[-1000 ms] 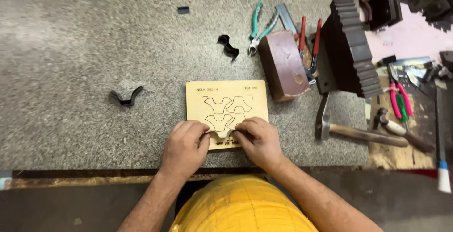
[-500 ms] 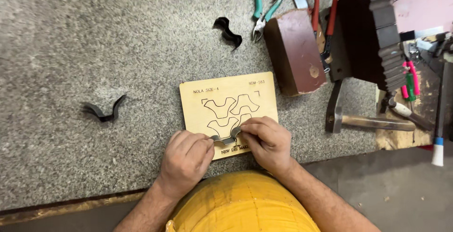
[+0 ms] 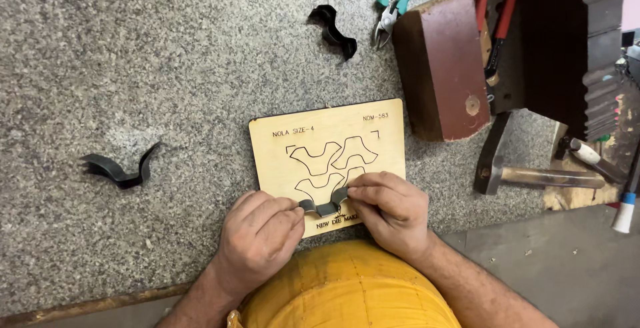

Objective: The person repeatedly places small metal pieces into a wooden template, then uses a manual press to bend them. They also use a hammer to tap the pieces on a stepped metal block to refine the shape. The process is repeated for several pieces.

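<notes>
I see my left hand and right hand with fingers clamped on a bent metal strip, at the wooden board's six o'clock edge on the bench.

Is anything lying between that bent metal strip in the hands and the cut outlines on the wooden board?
Nothing visible: both hands hold the bent strip right on the wooden board, beside its grooves.
</notes>
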